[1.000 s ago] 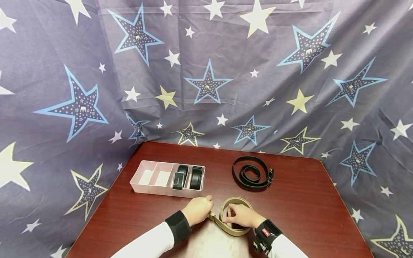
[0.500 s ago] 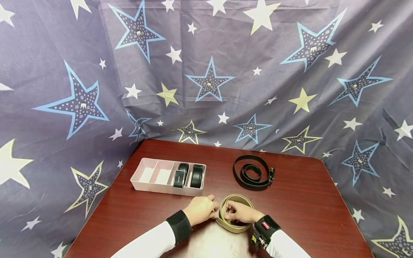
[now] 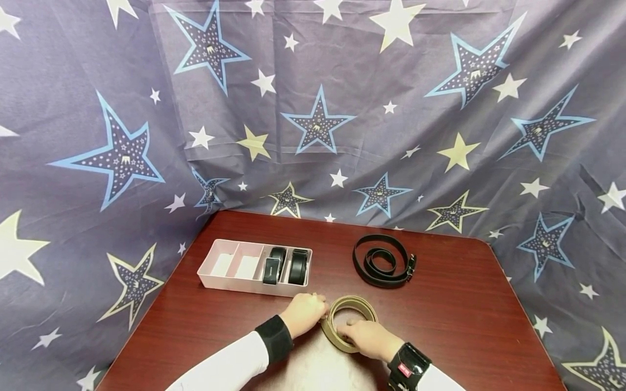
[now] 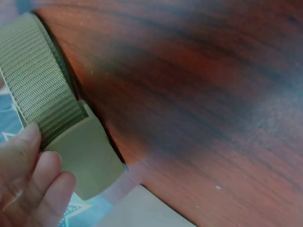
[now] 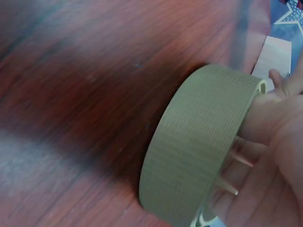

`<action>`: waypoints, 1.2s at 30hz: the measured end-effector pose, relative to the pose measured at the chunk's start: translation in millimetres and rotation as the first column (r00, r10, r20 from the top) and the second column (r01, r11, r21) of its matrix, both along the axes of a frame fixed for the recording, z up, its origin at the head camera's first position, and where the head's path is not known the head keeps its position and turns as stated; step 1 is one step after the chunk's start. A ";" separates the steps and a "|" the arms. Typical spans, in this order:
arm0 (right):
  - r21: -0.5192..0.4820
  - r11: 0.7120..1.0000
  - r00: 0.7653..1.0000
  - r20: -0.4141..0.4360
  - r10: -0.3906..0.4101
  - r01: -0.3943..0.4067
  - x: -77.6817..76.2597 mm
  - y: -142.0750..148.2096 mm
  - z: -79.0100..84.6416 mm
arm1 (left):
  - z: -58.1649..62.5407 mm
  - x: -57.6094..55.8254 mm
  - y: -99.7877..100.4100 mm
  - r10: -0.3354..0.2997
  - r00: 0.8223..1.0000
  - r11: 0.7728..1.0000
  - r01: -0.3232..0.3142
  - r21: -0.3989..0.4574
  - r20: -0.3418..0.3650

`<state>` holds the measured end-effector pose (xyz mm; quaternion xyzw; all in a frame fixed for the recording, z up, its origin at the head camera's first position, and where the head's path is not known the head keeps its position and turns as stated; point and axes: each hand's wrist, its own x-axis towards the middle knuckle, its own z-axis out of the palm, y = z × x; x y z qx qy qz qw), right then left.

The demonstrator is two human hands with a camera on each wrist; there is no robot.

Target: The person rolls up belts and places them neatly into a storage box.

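A khaki webbing belt [image 3: 334, 339] stands on edge on the table as a round coil. My left hand [image 3: 305, 313] is at the coil's left side. In the left wrist view its thumb and fingers pinch the belt beside the flat khaki buckle [image 4: 90, 163]. From the near right, my right hand [image 3: 370, 338] grips the coil, its fingers reaching inside the ring. The right wrist view shows the ribbed outer band [image 5: 194, 142], with that hand's fingers partly hidden behind it.
Behind my left hand stands a pale pink divided box [image 3: 235, 283]. Its two right compartments hold rolled black belts [image 3: 297, 267]; white pieces lie in the left two. A loosely coiled black belt [image 3: 359, 260] lies at the back right. A star-patterned cloth [image 3: 342, 70] hangs behind the table.
The belt's loose buckle end has been drawn in against the coil, which now looks smaller and sits slightly further left. My right hand has shifted from inside the ring to its near right side.
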<state>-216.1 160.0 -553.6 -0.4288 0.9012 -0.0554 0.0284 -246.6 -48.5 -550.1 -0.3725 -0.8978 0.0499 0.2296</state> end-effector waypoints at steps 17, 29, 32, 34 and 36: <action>-0.004 0.980 0.973 -0.123 0.195 -0.197 -2.5 1.8 -4.0 | 5.6 -18.4 23.9 0.116 0.876 0.917 -0.276 0.289 0.468; 0.031 0.976 0.966 -0.138 0.219 -0.217 -6.3 -0.3 3.5 | -3.0 -22.7 27.9 -0.068 0.838 0.931 -0.142 0.336 0.541; 0.041 0.979 0.973 -0.104 0.205 -0.201 -7.2 -0.1 4.2 | -3.4 -20.9 29.4 -0.040 0.851 0.952 -0.126 0.277 0.524; 0.022 0.980 0.979 -0.044 0.200 -0.199 -8.5 0.2 5.1 | -4.5 -19.2 30.5 -0.020 0.872 0.964 -0.112 0.239 0.489; -0.047 0.980 0.977 0.084 0.195 -0.191 -11.7 0.5 7.1 | -6.4 -17.4 31.0 -0.008 0.888 0.969 -0.106 0.224 0.459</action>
